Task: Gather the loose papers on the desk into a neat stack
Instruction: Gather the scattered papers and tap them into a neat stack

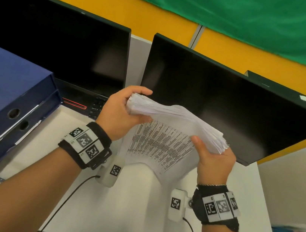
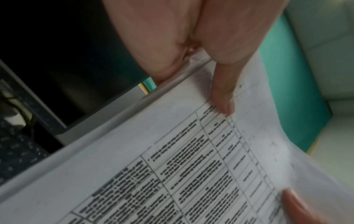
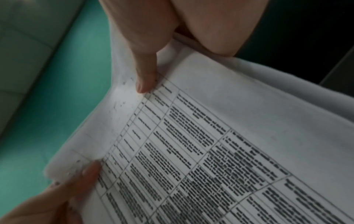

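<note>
A thick stack of white papers [image 1: 175, 117] is held upright above the white desk [image 1: 131, 202], its printed table page facing me. My left hand [image 1: 129, 106] grips the stack's left end, thumb on the printed page and fingers over the top edge. My right hand [image 1: 210, 154] grips the right end the same way. The stack sags and bends between the two hands. In the left wrist view the printed page [image 2: 191, 166] fills the frame with my thumb [image 2: 224, 97] pressed on it. The right wrist view shows the page [image 3: 210, 151] under my thumb [image 3: 145, 75].
Two dark monitors [image 1: 219, 104] [image 1: 56, 41] stand close behind the stack. Blue binders [image 1: 6, 106] lie at the left with a phone on top. A keyboard edge [image 1: 94, 105] shows under the left monitor. A yellow and green partition [image 1: 242, 20] rises behind.
</note>
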The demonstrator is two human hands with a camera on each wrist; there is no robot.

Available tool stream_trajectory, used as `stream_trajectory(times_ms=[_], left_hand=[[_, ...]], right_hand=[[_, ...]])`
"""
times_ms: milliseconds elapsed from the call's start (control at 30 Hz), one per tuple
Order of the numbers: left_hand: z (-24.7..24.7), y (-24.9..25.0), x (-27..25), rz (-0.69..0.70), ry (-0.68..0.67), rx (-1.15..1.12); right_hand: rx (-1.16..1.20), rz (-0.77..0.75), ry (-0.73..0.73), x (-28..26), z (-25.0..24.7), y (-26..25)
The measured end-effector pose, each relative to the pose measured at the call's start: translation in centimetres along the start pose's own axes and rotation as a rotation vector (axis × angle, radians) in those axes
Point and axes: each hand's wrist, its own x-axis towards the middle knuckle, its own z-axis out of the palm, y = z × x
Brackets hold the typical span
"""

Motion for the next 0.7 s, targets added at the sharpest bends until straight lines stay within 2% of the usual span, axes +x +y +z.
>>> stream_trajectory(times_ms=[100,200,367,633,700], left_hand=[[-0.6,-1.1,-0.6,-0.081,-0.119,-0.196],[0.1,-2.1,-1.5,-0.122,-0.229,-0.2],[0.8,-1.8,-1.4,-0.09,-0.139,-0.246],[1.9,-0.9,-1.3,-0.009,0.222,-0.146],[2.2,-0.6,-1.4,0.014,0.237,-0.144]], right_hand=[[0.002,-0.036,-0.01,-0.3,-0.8,0.4],[0.029,-0.018,-0.027,-0.5,-0.5,0.5],[0.062,-0.006,0.001,-0.4,0.2,0.2],[0.032,0.014,0.217,-0.3,1.7,-0.4],[0.051,0.016,0.26,-0.3,1.9,-0.3]])
